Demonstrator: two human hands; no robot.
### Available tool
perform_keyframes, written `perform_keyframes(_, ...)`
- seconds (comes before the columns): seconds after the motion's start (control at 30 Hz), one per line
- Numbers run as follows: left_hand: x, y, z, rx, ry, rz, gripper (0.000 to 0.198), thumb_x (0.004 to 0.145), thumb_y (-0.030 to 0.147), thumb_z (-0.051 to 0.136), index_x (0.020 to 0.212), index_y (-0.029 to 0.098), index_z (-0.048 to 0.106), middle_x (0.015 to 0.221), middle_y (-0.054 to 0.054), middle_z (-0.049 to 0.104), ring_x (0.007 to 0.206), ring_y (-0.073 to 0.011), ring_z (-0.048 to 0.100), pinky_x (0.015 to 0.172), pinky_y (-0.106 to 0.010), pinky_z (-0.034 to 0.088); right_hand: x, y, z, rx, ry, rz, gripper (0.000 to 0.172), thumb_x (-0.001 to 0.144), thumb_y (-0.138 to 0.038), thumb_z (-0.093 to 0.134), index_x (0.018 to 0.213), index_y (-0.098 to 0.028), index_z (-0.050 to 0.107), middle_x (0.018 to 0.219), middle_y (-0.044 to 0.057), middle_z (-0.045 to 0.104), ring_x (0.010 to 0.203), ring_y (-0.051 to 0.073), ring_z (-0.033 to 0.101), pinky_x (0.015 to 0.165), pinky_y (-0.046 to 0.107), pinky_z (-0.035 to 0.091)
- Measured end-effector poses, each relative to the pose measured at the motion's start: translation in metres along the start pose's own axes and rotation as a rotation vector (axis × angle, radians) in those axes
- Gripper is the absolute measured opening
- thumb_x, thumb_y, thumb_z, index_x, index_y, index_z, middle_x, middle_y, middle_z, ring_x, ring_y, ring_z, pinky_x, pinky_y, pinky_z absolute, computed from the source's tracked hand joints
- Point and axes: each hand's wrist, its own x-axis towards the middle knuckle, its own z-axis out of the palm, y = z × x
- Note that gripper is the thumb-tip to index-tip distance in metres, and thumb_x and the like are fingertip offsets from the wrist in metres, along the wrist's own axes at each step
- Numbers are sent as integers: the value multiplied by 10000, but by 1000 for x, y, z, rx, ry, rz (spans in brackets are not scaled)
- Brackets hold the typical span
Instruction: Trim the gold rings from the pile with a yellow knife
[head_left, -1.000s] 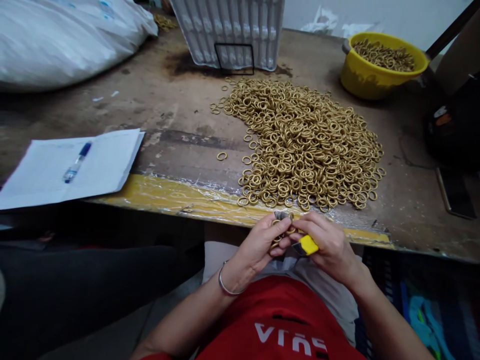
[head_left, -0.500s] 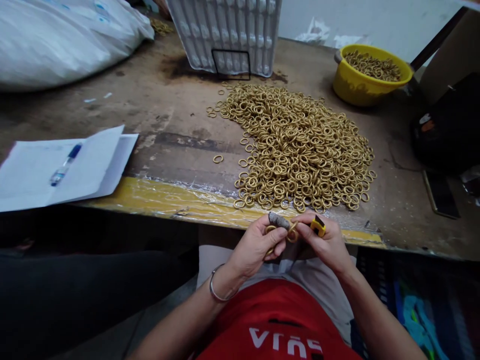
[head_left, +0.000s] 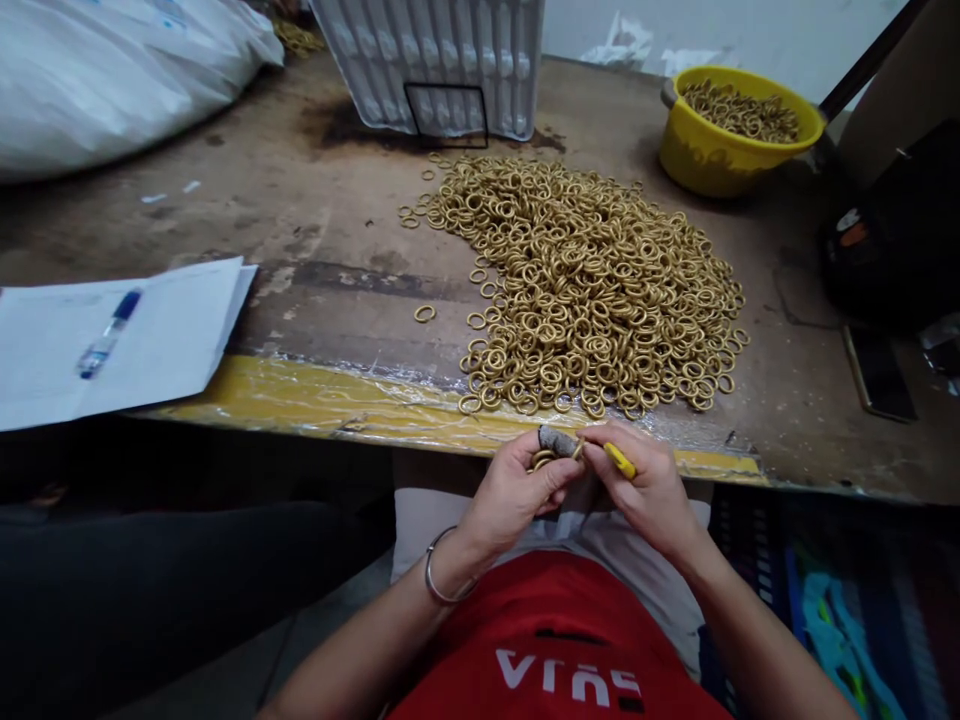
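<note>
A few gold rings (head_left: 546, 459) are being held just below the near edge of the bench (head_left: 322, 290), over the person's lap. The left hand (head_left: 517, 490) is clenching its grip around them; its fingers are hiding most of them, so their count cannot be told. A grey wrapped tip (head_left: 556, 441), perhaps a covered thumb, is pressing on the rings. The right hand (head_left: 651, 490) is gripping a small yellow tool (head_left: 621, 461), mostly hidden in the fist, its working end touching the rings.

One large heap of rings (head_left: 592, 290) is lying on the bench, too many to count, with one stray ring (head_left: 424, 313) sitting apart on its left. One yellow bowl (head_left: 720, 155) of more rings is standing at the far right. One white ribbed tray (head_left: 442, 60) is leaning upright behind the heap, cut off at the top. Papers (head_left: 150, 340) with one blue pen (head_left: 109, 333) are resting at the left edge. One white sack (head_left: 112, 80) is lying far left, partly out of view.
</note>
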Motion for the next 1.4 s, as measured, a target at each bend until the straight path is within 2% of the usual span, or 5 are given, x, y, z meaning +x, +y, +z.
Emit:
perform_keyframes(0.6,-20,15,-14,335,-37,253,56,837,215,675,832,161,663,627,43,514,536,-78,409,500,-197,351,3,7,-1,-851,-165,143,220,889,-35,500,915,-185,659,841,61,690,659,173,603,586,295,339)
perform_keyframes(0.73,-39,11,-20,573,-264,283,71,815,155,658,756,165,621,763,-7,632,689,-124,549,667,-238,450,9,21,-17,-811,8,274,249,850,-11,505,977,-161,656,932,96,709,779,202,641,661,286,404)
perform_keyframes(1.07,-10,-48,-31,1503,-214,128,243,876,273,657,1082,153,608,1101,-166,681,1038,-327,648,930,-484,492,21,22,7,-745,-143,200,164,869,-70,557,932,-178,663,934,77,666,736,182,603,642,283,388)
perform_keyframes(1.23,-12,-17,-22,942,-140,137,210,943,327,559,797,178,579,776,-58,690,706,-192,667,658,-293,519,21,31,-15,-464,-74,71,124,927,-164,539,970,-177,654,898,70,656,790,190,607,710,289,437)
perform_keyframes(1.4,8,17,-5,324,-19,174,258,925,426,596,932,173,542,821,-43,728,543,-102,623,477,-197,461,25,20,-34,-135,-131,-8,188,996,-285,527,876,-195,640,808,28,623,735,152,585,694,272,444)
